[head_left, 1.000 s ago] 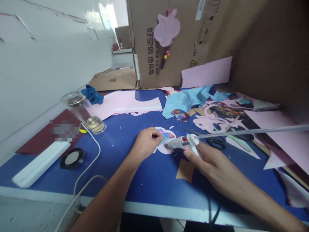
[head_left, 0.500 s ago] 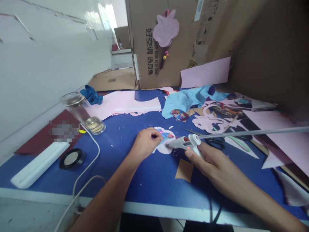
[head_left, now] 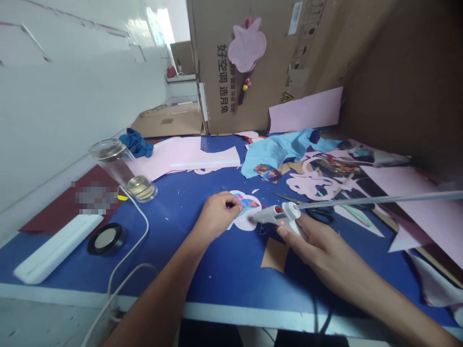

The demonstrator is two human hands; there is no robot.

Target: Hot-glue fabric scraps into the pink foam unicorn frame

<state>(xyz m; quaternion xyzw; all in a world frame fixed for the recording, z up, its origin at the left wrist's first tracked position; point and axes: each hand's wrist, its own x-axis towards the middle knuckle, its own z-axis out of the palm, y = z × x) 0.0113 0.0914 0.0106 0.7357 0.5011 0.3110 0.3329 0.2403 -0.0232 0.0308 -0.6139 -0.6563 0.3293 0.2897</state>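
Observation:
My right hand (head_left: 318, 243) grips a white glue gun (head_left: 277, 215) with a long clear glue stick (head_left: 379, 198) running out to the right. A red light glows on its body. Its nozzle points left at a pink cut-out shape with a colourful patch (head_left: 248, 208) lying on the blue table (head_left: 224, 270). My left hand (head_left: 216, 217) is closed, its fingertips pinching the left edge of that cut-out.
A glass jar (head_left: 121, 166) lies tilted at the left, with a black lid (head_left: 106, 238), a white bar (head_left: 54, 250) and a white cable (head_left: 126, 260) near it. Scissors (head_left: 320, 212), pink and blue scraps and a brown piece (head_left: 275, 254) litter the right. Cardboard boxes (head_left: 260, 62) stand behind.
The hands and glue gun hold nearly the same place; the view has shifted slightly.

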